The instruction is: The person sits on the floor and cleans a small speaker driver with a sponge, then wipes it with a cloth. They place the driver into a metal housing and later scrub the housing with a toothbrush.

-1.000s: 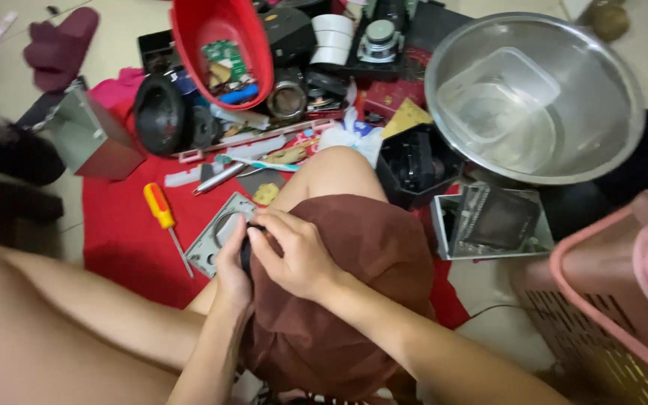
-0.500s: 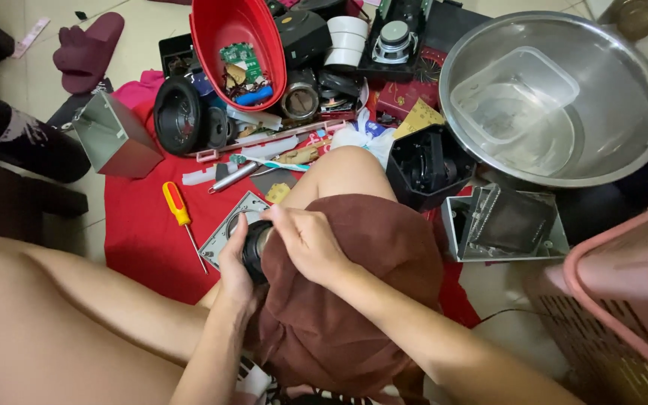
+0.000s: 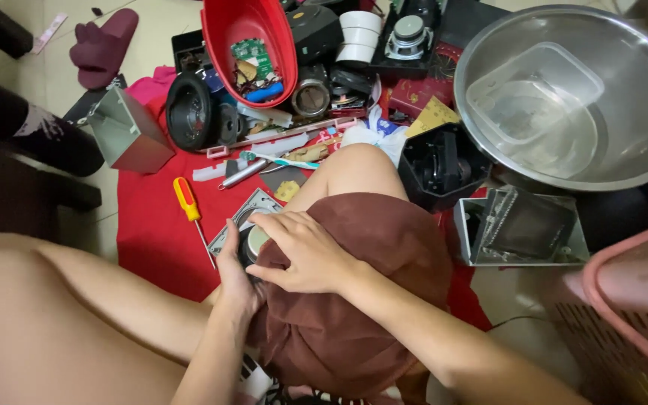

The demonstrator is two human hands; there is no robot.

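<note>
Both hands point(image 3: 279, 262) stay clamped on the round speaker part point(image 3: 253, 241)

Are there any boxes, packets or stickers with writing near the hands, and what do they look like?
Yellow paper packet: flat, folded, on the pile left of the steel bowl.
White plastic wrapper: crumpled, with blue marks, just above the knee.
Pink paper strip: thin, on the floor, top left.
No screens show.

Screwdriver point(image 3: 187, 204) on mat point(image 3: 151, 240), left of hands point(image 3: 279, 255); speaker point(image 3: 189, 111) behind it; bowl point(image 3: 639, 161) far right w/ tub point(image 3: 534, 94) inside.
</note>
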